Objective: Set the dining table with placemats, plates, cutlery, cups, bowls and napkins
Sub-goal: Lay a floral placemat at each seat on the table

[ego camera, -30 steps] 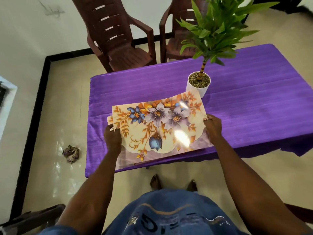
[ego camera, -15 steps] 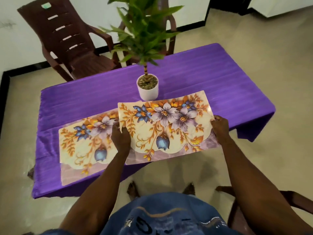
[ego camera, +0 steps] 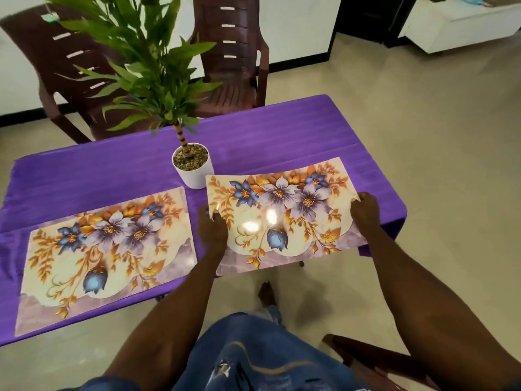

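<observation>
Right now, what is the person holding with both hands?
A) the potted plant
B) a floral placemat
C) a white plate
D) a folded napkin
B: the left hand and right hand each grip a short edge of the floral placemat, beside the potted plant on the purple table.

The held placemat [ego camera: 282, 213] is a thin, glossy sheet, smooth enough to throw back bright glare spots; the second placemat [ego camera: 107, 255] has the same slick printed finish. The purple tablecloth [ego camera: 84, 170] looks like satiny cloth with a soft sheen, and the chairs [ego camera: 234, 52] are moulded brown plastic, the plant pot [ego camera: 194, 173] smooth matt white
</observation>
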Demonstrator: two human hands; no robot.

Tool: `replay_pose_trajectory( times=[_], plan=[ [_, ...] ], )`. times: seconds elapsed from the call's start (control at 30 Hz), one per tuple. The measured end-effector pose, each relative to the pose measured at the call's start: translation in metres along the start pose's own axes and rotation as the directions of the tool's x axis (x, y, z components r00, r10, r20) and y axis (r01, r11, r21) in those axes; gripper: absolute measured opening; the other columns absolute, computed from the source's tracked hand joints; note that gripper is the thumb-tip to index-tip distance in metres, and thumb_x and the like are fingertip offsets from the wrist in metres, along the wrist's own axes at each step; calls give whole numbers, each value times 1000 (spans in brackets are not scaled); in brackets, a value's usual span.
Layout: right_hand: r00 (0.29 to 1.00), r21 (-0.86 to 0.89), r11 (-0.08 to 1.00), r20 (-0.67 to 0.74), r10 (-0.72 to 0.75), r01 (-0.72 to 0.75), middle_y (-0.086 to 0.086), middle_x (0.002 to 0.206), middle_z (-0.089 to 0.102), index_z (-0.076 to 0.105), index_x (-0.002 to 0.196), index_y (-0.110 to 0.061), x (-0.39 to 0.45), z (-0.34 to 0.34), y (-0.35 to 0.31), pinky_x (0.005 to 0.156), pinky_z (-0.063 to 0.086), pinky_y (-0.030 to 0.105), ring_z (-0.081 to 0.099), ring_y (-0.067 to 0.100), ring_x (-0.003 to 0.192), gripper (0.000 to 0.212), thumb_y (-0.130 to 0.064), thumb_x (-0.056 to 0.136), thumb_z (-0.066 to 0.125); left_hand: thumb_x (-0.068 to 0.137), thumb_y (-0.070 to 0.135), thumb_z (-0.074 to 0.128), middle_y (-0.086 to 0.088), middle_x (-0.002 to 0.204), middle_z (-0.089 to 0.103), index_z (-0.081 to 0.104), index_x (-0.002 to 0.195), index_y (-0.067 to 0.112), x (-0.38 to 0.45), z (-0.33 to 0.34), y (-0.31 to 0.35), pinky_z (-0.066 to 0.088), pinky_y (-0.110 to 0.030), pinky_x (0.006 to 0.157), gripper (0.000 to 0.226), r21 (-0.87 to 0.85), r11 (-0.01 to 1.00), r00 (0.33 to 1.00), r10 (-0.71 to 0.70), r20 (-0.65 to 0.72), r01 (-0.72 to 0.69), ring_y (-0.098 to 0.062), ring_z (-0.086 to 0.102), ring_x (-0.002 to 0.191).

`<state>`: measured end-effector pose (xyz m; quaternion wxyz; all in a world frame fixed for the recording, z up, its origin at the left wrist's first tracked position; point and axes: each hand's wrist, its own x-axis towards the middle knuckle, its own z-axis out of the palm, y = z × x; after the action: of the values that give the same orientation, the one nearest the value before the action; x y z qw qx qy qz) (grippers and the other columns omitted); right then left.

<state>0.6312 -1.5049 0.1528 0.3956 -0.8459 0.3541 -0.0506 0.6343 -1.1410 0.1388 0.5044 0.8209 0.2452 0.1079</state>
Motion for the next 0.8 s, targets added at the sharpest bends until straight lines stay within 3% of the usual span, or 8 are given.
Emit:
replay_pose_trajectory(
  times=[0.13, 0.37, 0.5, 0.6, 0.7, 0.8],
  plan=[
    [1000, -46, 999, 28, -9, 10, 20, 111, 65, 64, 105, -1, 41, 5, 0, 84, 46, 39, 59, 40, 104, 25, -13, 91, 48, 99, 19, 50, -14, 121, 64, 53, 126, 9, 13, 38, 5, 43, -35, 86, 29, -8, 994, 993, -109, 33, 109, -33, 59, 110],
    [999, -152, 988, 47, -27, 34, 27, 114, 63, 61, 109, 5, 76, 24, -15, 84, 46, 41, 58, 44, 107, 22, -2, 90, 52, 101, 32, 45, -15, 127, 61, 48, 132, 13, 33, 67, -12, 45, -46, 94, 37, 137, 978, 982, -170, 85, 158, -37, 57, 115],
    [997, -234, 971, 68, -28, 44, 26, 119, 60, 57, 116, 5, 87, 28, -23, 87, 47, 42, 58, 44, 111, 29, -4, 89, 53, 102, 28, 46, -18, 135, 56, 48, 138, 8, 35, 73, -20, 38, -47, 103, 42, 255, 964, 989, -101, 106, 71, -37, 49, 125],
    [998, -435, 899, 49, -37, 54, 25, 124, 54, 53, 119, 2, 86, 30, -29, 92, 44, 43, 53, 43, 115, 34, -10, 87, 55, 99, 26, 51, -20, 137, 48, 44, 141, 7, 29, 77, -11, 41, -48, 100, 47, 358, 930, 992, -110, 65, 80, -38, 45, 125],
    [981, -532, 825, 93, -169, 192, 25, 133, 45, 49, 128, 1, 79, 39, -25, 99, 38, 46, 46, 42, 121, 45, -16, 88, 58, 97, 25, 53, -19, 140, 45, 43, 141, 7, 18, 78, -11, 39, -50, 103, 49, 457, 889, 999, -5, 39, -13, -36, 41, 129],
    [865, -435, 747, 253, -434, 502, 24, 140, 47, 52, 133, -2, 69, 58, -10, 101, 41, 51, 47, 42, 126, 49, -25, 91, 63, 100, 26, 49, -15, 142, 48, 47, 138, 11, 3, 78, -20, 38, -52, 108, 41, 531, 838, 992, 90, 89, -124, -33, 42, 132]
  ],
)
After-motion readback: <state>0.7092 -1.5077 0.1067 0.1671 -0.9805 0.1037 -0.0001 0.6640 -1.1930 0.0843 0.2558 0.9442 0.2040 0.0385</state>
